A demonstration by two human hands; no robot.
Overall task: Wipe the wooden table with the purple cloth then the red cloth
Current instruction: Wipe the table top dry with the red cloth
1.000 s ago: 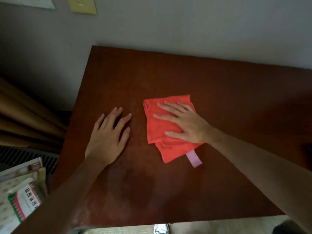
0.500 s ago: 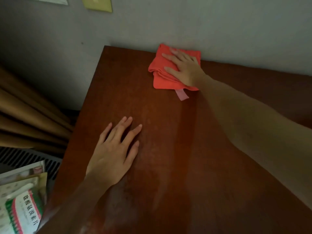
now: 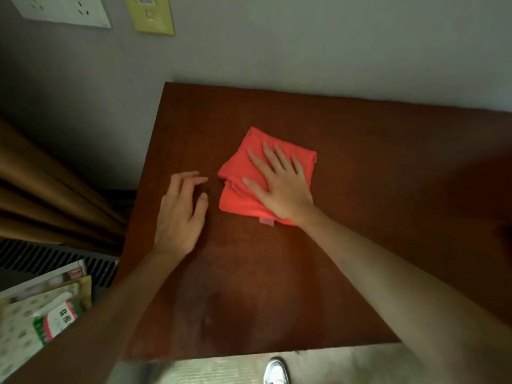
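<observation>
A folded red cloth (image 3: pixel 239 189) lies flat on the dark wooden table (image 3: pixel 374 167), left of the table's middle. My right hand (image 3: pixel 279 181) presses down on the cloth with its fingers spread, palm over the cloth's right half. A small pink tag (image 3: pixel 266 222) sticks out from the cloth's near edge. My left hand (image 3: pixel 180 214) rests on the bare wood just left of the cloth, fingers slightly curled, holding nothing. No purple cloth is in view.
The table's far edge meets a grey wall (image 3: pixel 304 51) with a white socket plate (image 3: pixel 63 9) and a yellow switch plate (image 3: pixel 151 13). Brown curtains (image 3: pixel 41 189) hang at the left. Printed packages (image 3: pixel 41 320) sit at the lower left. A shoe (image 3: pixel 275 370) shows below the near edge.
My right hand has slid the red cloth from the table's far edge by the wall back toward me. My left hand's fingers have curled a little.
</observation>
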